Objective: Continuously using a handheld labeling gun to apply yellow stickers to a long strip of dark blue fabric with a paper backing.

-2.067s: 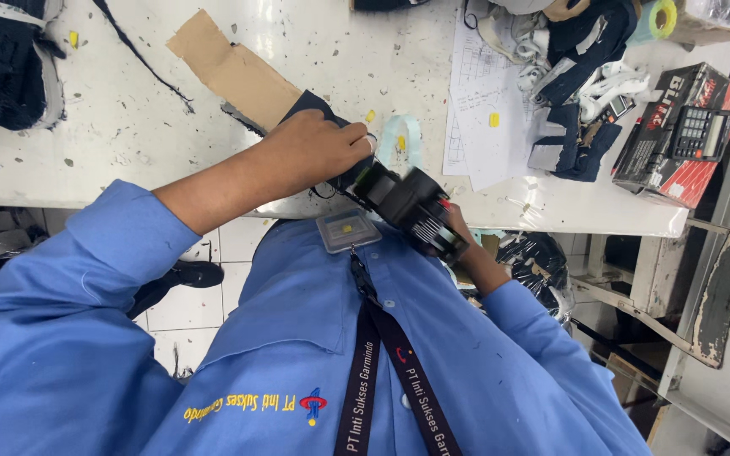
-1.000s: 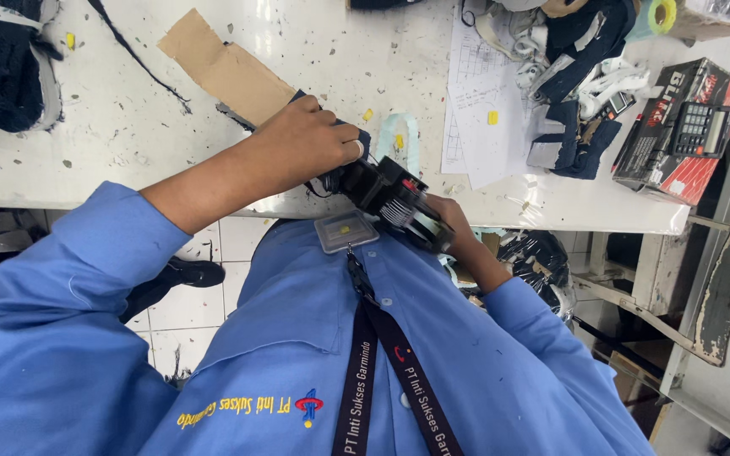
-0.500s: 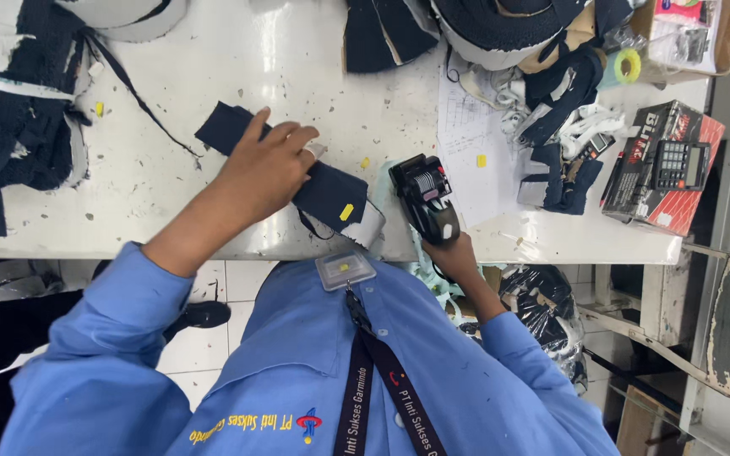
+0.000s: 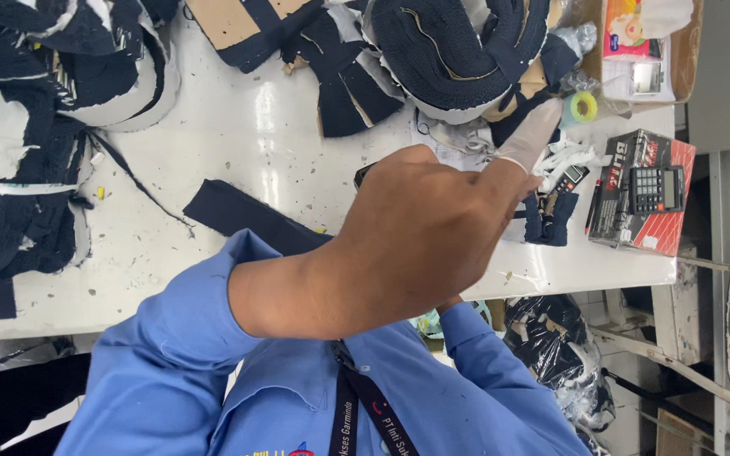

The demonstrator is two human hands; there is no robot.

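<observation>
Raised left hand point(image 4: 420, 232) grips nothing visible, a pale cot on one extended finger; it hides the right hand and all but a corner of the black device point(image 4: 362, 175). Navy fabric strip point(image 4: 251, 215) lies on scuffed white table point(image 4: 238, 135)
</observation>
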